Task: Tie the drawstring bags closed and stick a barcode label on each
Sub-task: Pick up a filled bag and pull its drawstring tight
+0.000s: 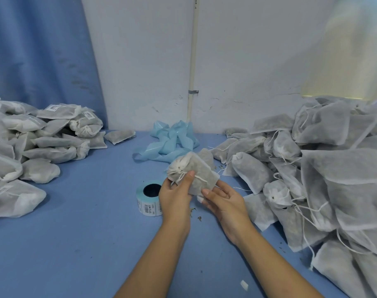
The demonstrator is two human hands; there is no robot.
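A white drawstring bag (196, 171) with a cinched mouth is held above the blue table. My left hand (175, 194) grips it near the gathered mouth, thumb up on the cord. My right hand (224, 200) lies palm up under the bag's lower corner, thumb on the fabric and a small white label on a fingertip. A roll of barcode labels (149, 198) lies on the table just left of my left hand.
A heap of labelled bags (39, 136) fills the left side. A large heap of bags with loose strings (323, 175) fills the right. Crumpled blue backing strip (172, 140) lies by the wall. A white scrap (244, 284) sits near the front.
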